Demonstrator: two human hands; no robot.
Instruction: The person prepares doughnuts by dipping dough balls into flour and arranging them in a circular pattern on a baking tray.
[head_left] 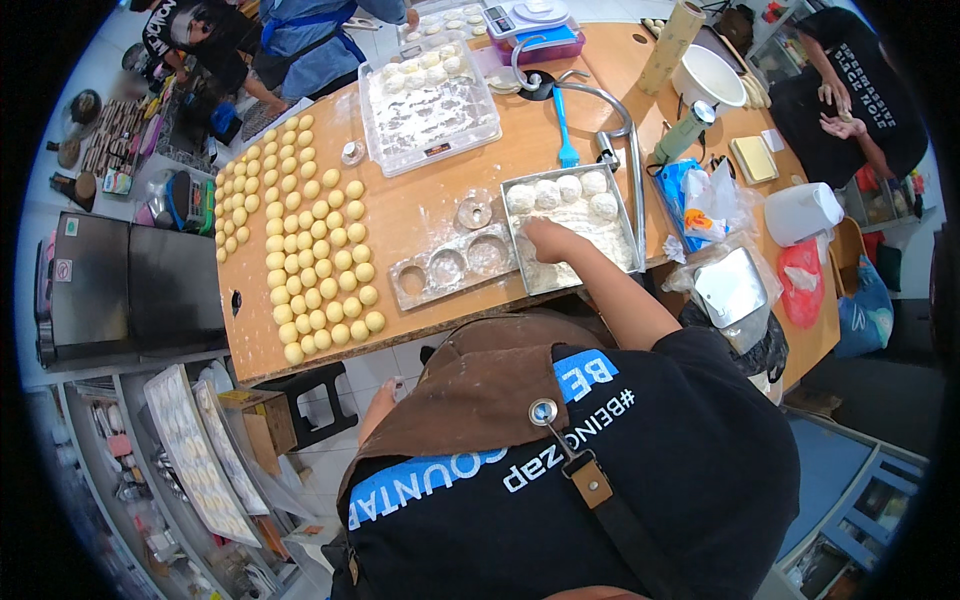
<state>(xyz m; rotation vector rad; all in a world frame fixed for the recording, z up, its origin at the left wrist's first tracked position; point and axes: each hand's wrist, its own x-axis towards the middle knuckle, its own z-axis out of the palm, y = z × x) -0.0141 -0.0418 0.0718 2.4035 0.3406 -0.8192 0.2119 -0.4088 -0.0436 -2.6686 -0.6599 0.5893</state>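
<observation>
My right hand (548,242) reaches into a square metal tray (580,283) at the table's front edge. Its fingers are bent down at the tray's left side; what they hold, if anything, is hidden. White flour (592,228) covers the tray's bottom, and several floured dough balls (547,194) sit along its far side. Left of the tray lies a floury wooden mould (448,268) with three round hollows, a round floured piece (474,210) behind it. My left hand (379,408) hangs low below the table edge, partly covered by my brown apron; its fingers barely show.
Rows of yellow balls (318,250) fill the table's left. Behind stand a floury plastic box (430,115), a blue brush (564,125) and a scale (530,20). Rightward are a green bottle (685,132), white jug (803,213) and metal lid (730,286). A co-worker's hands (840,110) show far right.
</observation>
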